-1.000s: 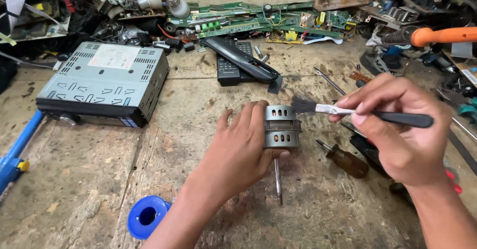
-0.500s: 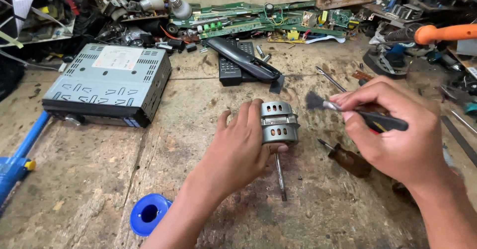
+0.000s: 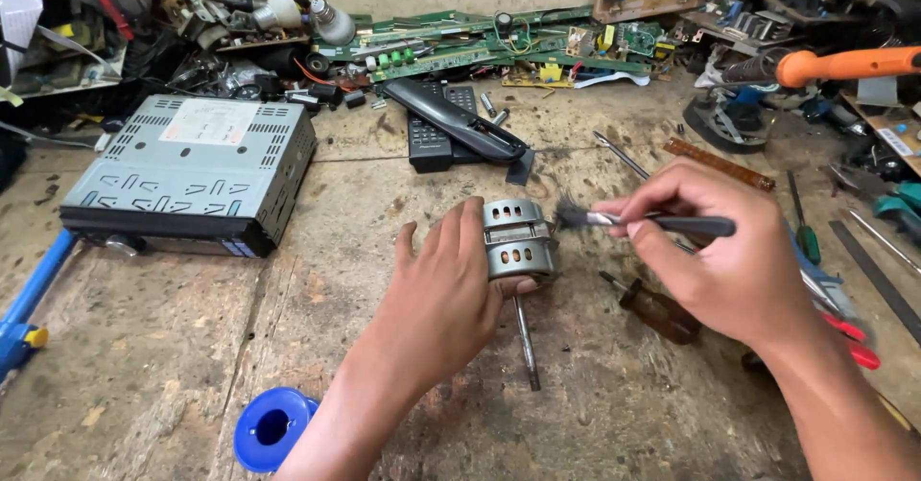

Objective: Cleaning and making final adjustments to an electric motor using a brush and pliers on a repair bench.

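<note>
the small metal motor (image 3: 519, 239) stands on the wooden bench (image 3: 192, 347), shaft (image 3: 526, 342) toward us; our left hand (image 3: 446, 294) clasps its casing; our right hand (image 3: 715, 260) pinches a brush (image 3: 638, 220), bristles at the vents; a loose grip could let it roll toward the brown-handled screwdriver (image 3: 657, 310).

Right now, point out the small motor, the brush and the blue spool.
small motor (image 3: 519, 239): head view, on its slotted metal casing.
brush (image 3: 672, 223): head view, on the dark handle.
blue spool (image 3: 271, 428): head view, on its top flange.
</note>
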